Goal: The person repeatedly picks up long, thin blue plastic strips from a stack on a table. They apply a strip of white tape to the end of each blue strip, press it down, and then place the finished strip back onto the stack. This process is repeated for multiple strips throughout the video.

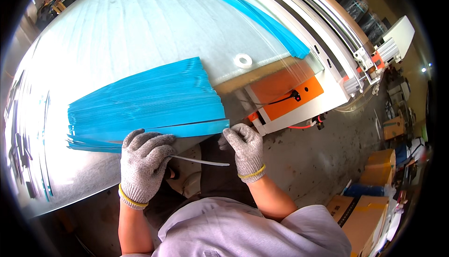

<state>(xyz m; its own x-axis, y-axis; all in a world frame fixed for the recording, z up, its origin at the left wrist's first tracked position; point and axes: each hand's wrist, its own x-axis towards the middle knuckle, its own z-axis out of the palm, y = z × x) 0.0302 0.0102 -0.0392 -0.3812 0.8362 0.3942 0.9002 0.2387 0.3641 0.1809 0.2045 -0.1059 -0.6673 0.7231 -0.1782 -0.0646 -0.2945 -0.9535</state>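
Observation:
A fanned stack of bright blue strips (149, 93) lies on the glass-like tabletop in front of me. Along its near side, one strip (196, 128) sits slightly apart, its right end reaching my right hand (245, 149). That gloved hand is closed, thumb and fingertips pinched at the strip's end corner. My left hand (146, 161), in a matching grey knit glove, lies over the near edge of the stack with its fingers bent. A thin white strip (201, 161) sticks out from under its thumb side toward the right hand. The left fingertips are partly hidden.
A white tape roll (243, 60) rests beyond the stack. More blue strips (266, 23) lie at the far right, beside a long metal rail (322, 18). An orange-and-white machine panel (285, 96) with a black cable is right of the stack. Cardboard boxes (360, 217) stand at lower right.

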